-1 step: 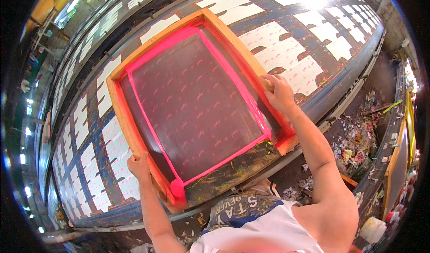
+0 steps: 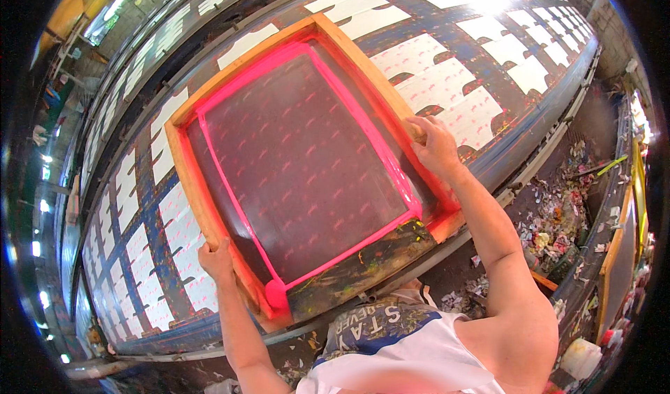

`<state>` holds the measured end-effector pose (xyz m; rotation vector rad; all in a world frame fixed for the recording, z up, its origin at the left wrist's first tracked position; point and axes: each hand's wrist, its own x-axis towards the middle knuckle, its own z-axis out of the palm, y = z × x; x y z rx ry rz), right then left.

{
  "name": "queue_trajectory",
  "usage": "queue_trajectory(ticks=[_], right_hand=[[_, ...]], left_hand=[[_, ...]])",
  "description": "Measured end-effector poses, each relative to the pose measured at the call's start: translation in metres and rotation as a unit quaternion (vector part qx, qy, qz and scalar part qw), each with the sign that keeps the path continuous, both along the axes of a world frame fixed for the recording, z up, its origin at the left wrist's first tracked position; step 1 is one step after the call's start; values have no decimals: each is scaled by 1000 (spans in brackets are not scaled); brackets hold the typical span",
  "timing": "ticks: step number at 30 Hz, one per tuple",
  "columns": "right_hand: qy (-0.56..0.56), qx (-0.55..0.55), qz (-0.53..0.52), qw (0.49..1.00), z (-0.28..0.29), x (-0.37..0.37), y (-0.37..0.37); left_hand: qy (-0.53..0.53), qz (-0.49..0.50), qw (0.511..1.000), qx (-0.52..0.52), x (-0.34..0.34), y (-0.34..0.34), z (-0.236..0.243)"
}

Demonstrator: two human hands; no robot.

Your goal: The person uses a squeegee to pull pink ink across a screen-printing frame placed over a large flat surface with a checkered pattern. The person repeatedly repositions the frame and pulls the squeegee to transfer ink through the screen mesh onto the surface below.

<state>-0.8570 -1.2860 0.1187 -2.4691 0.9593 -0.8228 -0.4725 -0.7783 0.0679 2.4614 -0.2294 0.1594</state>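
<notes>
L hand [image 2: 218, 258] – fingers curled in, no visible gap, gripping L bar of the wooden screen-printing frame [image 2: 244, 73], nearer the body than R; some fingertips hidden. L forearm runs up & slightly outward to it. R hand [image 2: 434, 145] – fingers bent round R bar, also gripping, knuckles up, set farther fwd than L; R elbow bent, out to the side. Frame spans btwn both hands, above the table; can't tell if it's touching. Inside, btwn the grips: dark mesh [image 2: 307, 164] bordered w/ pink ink, thick blob of ink [image 2: 277, 295] in the corner just R of L fingers. Stained dark strip [image 2: 359, 267] crosses the near end, below R fingers. Beyond both hands: long printing table [image 2: 551, 111] w/ white cut panels [image 2: 450, 101], some pink-printed. Scraps [image 2: 548, 233] lie right of R forearm.
</notes>
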Motion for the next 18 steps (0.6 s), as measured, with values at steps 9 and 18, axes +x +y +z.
queue_trajectory(ticks=[9,18], right_hand=[[20,21,15,999,-1,-4,-1],[60,-105,168,978,30,-37,85]], left_hand=[[5,-7,1000,19,-1,0,3],[56,-17,998,-1,13,5,-31]])
